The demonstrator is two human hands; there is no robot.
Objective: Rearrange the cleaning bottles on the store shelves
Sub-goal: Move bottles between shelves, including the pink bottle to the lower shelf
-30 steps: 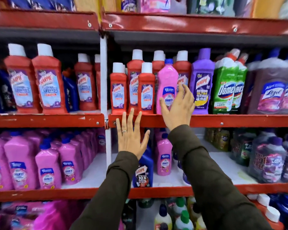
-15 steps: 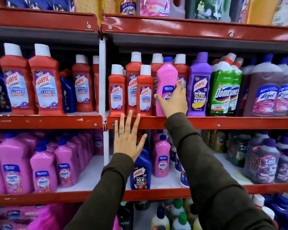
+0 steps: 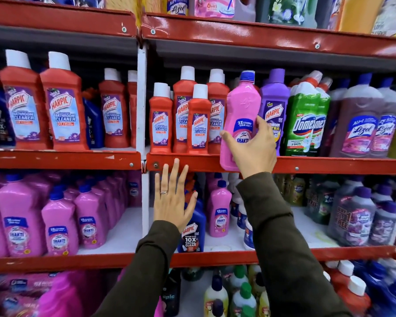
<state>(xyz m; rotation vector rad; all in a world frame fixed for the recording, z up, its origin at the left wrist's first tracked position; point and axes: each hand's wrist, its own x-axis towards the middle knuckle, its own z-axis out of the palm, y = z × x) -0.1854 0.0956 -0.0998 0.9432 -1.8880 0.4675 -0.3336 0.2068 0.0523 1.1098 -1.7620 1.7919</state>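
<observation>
**Pink bottle one slip away from knocking the row over**

The right hand (image 3: 253,148) has its fingers (image 3: 262,124) clamped low around the pink Shakti bottle (image 3: 239,117), which tilts at the shelf lip (image 3: 329,165), squeezed between the red Harpic bottles (image 3: 199,124) and the purple Harpic bottle (image 3: 273,104). Held that low, it could swing and topple them. The left hand (image 3: 172,200) hangs below, fingers spread, empty.

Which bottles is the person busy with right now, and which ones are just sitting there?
Busy with:
- pink Shakti bottle, gripped by the right hand, tilted at the shelf edge
- left hand, open, holding nothing
- pink Shakti row one shelf lower, probably its home

Just sitting:
- red Harpic bottles
- purple Harpic bottle
- green Domex bottles
- Lizol bottles
</observation>
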